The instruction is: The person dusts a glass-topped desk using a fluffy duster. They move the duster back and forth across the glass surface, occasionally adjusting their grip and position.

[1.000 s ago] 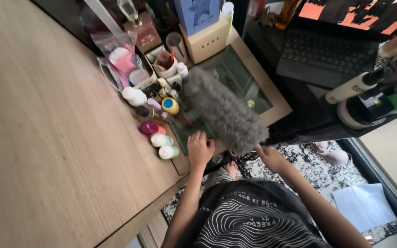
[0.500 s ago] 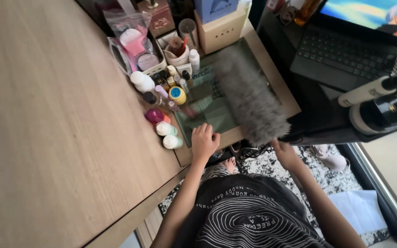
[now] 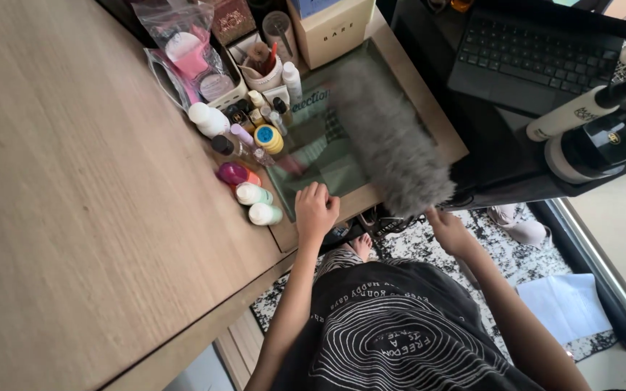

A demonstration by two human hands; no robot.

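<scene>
Duster: grey fluffy duster [image 3: 389, 141] lies slantwise across the glass panel [image 3: 327, 156], its head blurred, its lower end hanging past the front frame.
Right hand: the right hand [image 3: 447, 230] sits just below the duster's lower end, off the table edge; it seems closed on the handle, but the handle is hidden, so I cannot tell for sure.
Left hand: the left hand [image 3: 316, 210] rests fingers-down on the wooden frame [image 3: 429, 116] at the panel's near corner, holding nothing.
Hands: well apart, one at each end of the front frame.
Left edge: small bottles [image 3: 255, 203] and jars crowd right up against the panel's left side, a yellow-and-blue tin [image 3: 267, 137] touching the frame.
Far edge: a cardboard box [image 3: 331, 29] and a cup of brushes [image 3: 261, 65] stand at the panel's far end.
Right edge: the frame butts against a dark desk with a laptop [image 3: 537, 58]; tall bottles [image 3: 588, 130] lean nearby.
Open room: the wide wooden tabletop [image 3: 74, 203] to the left is bare; the glass under the duster is bare as well.
Below: a speckled rug [image 3: 516, 268] and a white sheet [image 3: 563, 308] lie on the floor.
</scene>
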